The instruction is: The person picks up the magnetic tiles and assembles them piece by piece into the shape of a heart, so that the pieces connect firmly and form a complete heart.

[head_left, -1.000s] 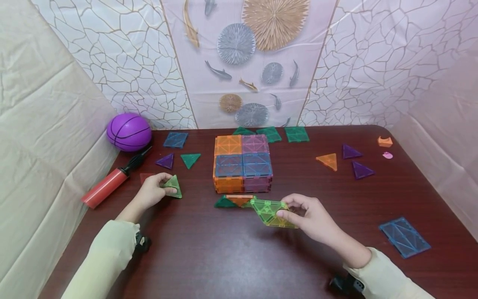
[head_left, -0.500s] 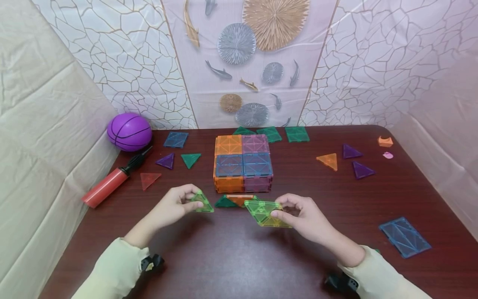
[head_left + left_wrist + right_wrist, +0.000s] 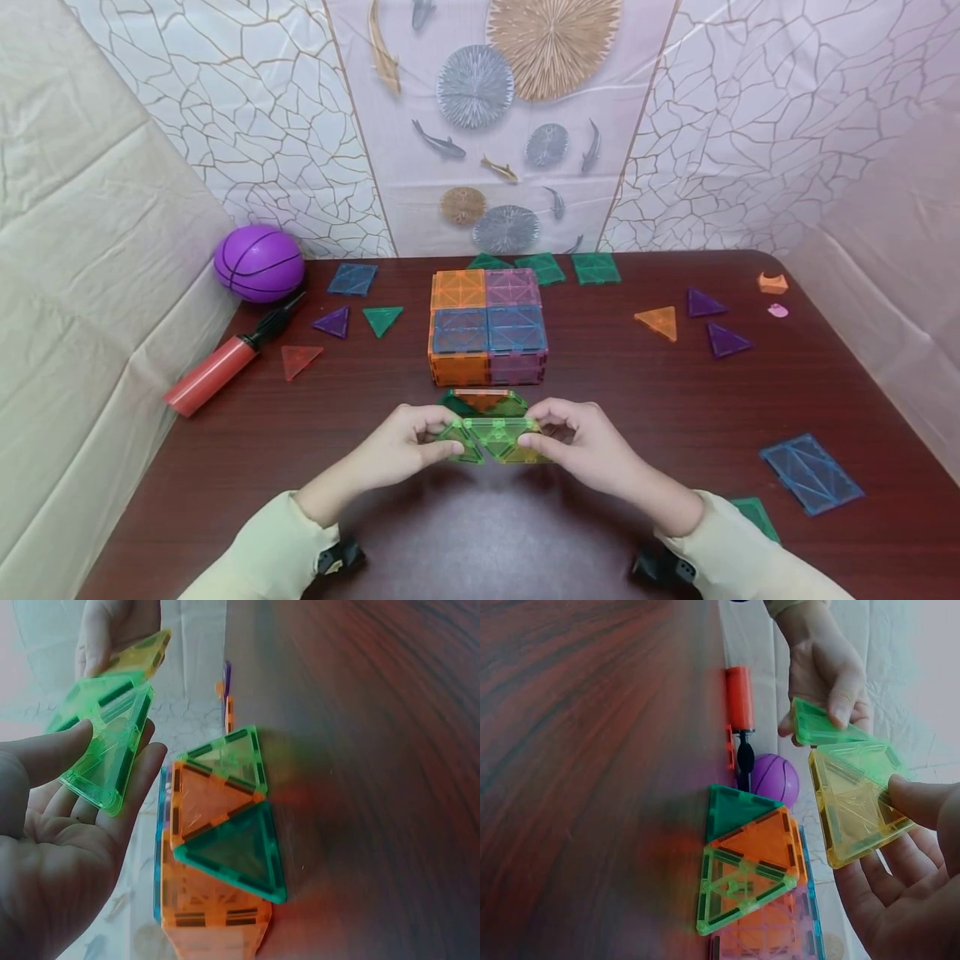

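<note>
Green triangle tile [image 3: 459, 439] pinched in left hand [image 3: 397, 450], yellow-green tiles [image 3: 510, 440] gripped in right hand [image 3: 588, 446], above dark wooden table [image 3: 675, 400].

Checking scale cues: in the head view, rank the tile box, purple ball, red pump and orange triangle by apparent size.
1. Tile box
2. Red pump and purple ball: too alike to rank
3. Orange triangle
</note>
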The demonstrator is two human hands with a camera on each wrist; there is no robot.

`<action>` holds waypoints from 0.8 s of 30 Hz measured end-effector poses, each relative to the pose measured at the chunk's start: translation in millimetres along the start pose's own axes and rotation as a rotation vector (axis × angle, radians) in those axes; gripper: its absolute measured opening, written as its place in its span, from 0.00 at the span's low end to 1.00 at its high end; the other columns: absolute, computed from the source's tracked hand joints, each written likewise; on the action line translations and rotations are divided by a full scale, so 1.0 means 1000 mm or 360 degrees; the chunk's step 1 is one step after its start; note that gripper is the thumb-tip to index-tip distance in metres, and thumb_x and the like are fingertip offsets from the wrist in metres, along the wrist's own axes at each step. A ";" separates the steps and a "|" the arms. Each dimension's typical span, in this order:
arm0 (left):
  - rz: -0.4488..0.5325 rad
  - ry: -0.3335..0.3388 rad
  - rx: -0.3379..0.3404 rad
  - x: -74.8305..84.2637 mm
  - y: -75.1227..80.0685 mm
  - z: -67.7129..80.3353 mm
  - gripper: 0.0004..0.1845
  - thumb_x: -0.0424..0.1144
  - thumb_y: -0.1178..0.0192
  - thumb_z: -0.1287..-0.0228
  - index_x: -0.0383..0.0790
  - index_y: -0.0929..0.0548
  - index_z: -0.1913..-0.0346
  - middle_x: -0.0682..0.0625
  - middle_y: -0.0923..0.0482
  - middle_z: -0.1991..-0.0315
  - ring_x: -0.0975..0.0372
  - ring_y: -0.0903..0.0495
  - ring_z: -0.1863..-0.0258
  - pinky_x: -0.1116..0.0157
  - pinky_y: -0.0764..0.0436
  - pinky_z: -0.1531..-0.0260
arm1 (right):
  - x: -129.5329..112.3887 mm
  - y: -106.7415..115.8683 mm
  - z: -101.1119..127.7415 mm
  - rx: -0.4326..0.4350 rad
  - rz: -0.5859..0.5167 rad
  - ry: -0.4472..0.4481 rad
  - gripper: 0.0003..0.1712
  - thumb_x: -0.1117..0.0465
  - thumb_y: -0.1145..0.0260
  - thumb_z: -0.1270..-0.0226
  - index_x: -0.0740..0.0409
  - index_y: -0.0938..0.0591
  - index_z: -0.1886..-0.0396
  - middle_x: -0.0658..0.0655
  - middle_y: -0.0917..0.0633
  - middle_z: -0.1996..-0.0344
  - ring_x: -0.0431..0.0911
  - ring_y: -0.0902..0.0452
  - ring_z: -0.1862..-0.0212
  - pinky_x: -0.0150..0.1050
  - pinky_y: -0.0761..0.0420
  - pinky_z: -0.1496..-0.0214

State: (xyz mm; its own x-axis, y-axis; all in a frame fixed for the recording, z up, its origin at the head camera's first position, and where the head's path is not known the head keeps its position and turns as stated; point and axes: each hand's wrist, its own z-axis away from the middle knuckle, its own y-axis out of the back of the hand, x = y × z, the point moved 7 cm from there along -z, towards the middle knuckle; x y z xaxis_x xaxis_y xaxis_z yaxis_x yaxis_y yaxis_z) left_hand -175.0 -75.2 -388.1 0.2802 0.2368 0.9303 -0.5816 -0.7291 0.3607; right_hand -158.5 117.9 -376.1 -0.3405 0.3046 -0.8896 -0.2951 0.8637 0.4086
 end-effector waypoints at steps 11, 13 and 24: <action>-0.0222 -0.0051 0.0058 -0.005 -0.004 0.000 0.04 0.34 0.34 0.39 0.39 0.14 0.62 0.48 0.13 0.69 0.69 0.24 0.75 0.71 0.24 0.75 | 0.007 -0.014 0.000 -0.0026 0.0060 -0.0022 0.06 0.62 0.29 0.40 0.58 0.15 0.65 0.51 0.14 0.72 0.37 0.21 0.69 0.35 0.19 0.68; -0.0284 -0.0066 0.0055 -0.008 -0.005 0.000 0.03 0.35 0.35 0.38 0.41 0.14 0.63 0.48 0.14 0.71 0.71 0.26 0.77 0.72 0.24 0.76 | 0.011 -0.017 -0.001 -0.0033 0.0060 -0.0072 0.06 0.62 0.28 0.41 0.57 0.15 0.65 0.51 0.14 0.72 0.37 0.20 0.69 0.35 0.19 0.67; -0.0514 -0.0094 -0.0007 -0.018 -0.010 0.003 0.02 0.34 0.35 0.39 0.40 0.14 0.67 0.52 0.15 0.73 0.75 0.30 0.82 0.74 0.27 0.79 | 0.032 -0.035 -0.001 -0.0145 0.0082 -0.0328 0.02 0.63 0.29 0.41 0.55 0.14 0.68 0.49 0.14 0.72 0.40 0.18 0.68 0.32 0.20 0.68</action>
State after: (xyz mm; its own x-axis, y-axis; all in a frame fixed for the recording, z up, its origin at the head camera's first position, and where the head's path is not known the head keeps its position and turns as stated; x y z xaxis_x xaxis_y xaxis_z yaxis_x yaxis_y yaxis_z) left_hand -171.5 -74.3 -408.4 0.4944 0.4174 0.7625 -0.4589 -0.6196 0.6367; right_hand -160.2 97.4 -418.5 -0.1704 0.4311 -0.8861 -0.3647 0.8077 0.4632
